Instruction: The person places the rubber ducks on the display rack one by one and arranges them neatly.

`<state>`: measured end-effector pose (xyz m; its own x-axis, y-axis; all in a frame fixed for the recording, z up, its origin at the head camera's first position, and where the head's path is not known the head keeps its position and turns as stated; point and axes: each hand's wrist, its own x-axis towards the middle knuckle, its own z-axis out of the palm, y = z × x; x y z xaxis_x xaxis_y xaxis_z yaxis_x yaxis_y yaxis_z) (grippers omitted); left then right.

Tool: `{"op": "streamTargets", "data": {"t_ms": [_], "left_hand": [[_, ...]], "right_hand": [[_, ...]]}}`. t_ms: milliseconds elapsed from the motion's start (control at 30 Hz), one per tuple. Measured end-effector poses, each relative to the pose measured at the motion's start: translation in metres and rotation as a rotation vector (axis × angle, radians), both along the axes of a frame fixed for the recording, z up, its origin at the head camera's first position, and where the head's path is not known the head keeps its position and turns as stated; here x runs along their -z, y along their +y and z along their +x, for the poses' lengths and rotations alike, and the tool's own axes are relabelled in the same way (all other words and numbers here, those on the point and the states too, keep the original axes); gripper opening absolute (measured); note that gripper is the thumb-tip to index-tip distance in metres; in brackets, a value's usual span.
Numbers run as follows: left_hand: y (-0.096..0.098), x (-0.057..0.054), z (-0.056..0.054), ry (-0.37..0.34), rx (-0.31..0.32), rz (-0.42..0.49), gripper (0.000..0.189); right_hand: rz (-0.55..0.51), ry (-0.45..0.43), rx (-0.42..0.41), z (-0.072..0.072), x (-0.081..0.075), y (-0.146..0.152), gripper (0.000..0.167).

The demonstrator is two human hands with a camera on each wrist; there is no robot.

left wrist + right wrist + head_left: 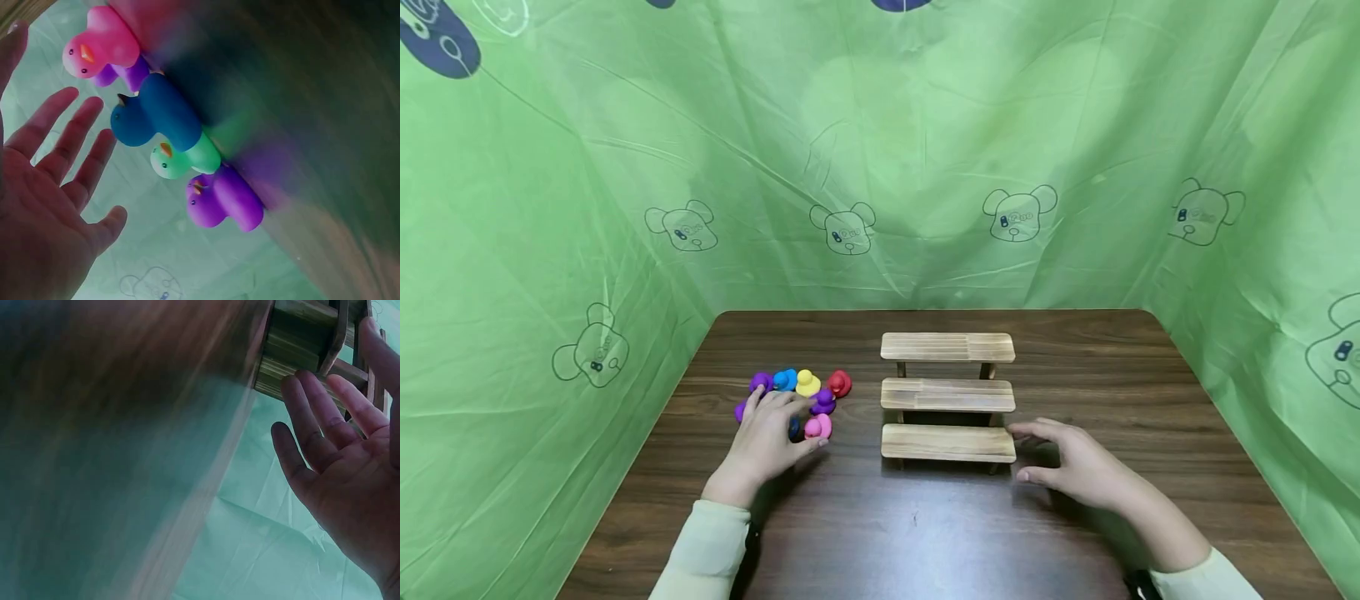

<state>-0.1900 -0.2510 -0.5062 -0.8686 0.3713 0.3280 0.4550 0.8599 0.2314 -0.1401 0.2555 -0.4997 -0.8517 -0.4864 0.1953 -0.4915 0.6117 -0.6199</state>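
Over a cluster of small rubber ducks on the left of the table, my left hand hovers with fingers spread and nothing in its grasp. Nearest its thumb is a pink duck; a dark blue duck, a green duck and a purple duck show in the left wrist view. Behind the fingers are a light blue duck, a yellow duck and a red duck. My right hand, fingers loosely extended, has its fingertips right at the right end of the three-tier wooden stand.
The stand's middle step and top step rise toward the back. Green cloth with mouse-face drawings encloses the brown wooden table at the back and both sides.
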Motion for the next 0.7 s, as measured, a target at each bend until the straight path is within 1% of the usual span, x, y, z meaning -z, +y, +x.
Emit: {"op": "streamTargets", "data": {"t_ms": [233,500,700], "left_hand": [[-0.005,0.005,-0.009,-0.101,-0.003,0.052,0.054],[-0.009,0.006,-0.015,-0.172,0.013,0.072,0.047],[-0.01,0.007,-0.018,-0.225,0.02,0.081,0.044]], "right_hand": [[-0.03,-0.045,-0.005,-0.002,0.002,-0.002,0.061],[-0.034,-0.093,0.025,-0.005,0.003,-0.004,0.061],[-0.022,-0.089,0.04,-0.005,0.003,-0.004,0.059]]}}
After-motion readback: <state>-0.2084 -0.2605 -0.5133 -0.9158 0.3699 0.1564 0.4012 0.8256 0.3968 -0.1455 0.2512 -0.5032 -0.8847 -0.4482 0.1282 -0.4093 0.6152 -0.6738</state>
